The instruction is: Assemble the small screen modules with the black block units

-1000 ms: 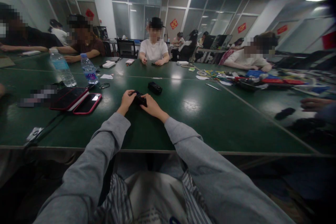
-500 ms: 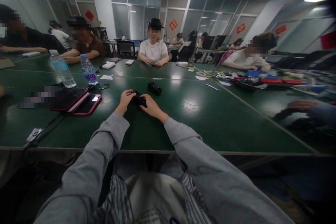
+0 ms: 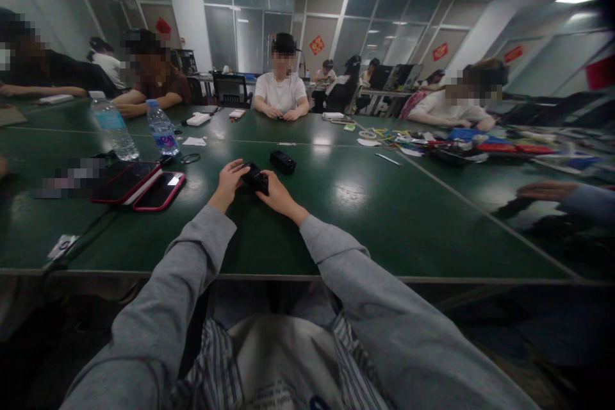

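A small black handheld device [image 3: 254, 177], with a dark screen-like face, is between my hands just above or on the green table; I cannot tell whether it touches the top. My left hand [image 3: 229, 180] grips its left end, fingers stretched along the far side. At the right end, my right hand [image 3: 278, 193] holds it with fingers bent around the edge. Just beyond them, a second black device [image 3: 282, 162] with buttons on its face lies on the table.
To the left lie a red-edged phone [image 3: 160, 191], a dark red-edged case [image 3: 125, 180] and two water bottles [image 3: 163, 131]. A pen [image 3: 388, 159] and piled cables and tools [image 3: 500, 144] are at the right. Several people sit around the green table [image 3: 384, 224].
The device has shifted slightly and more of its face shows between my hands. My left fingers have straightened a little and moved up. The second device stays in place.
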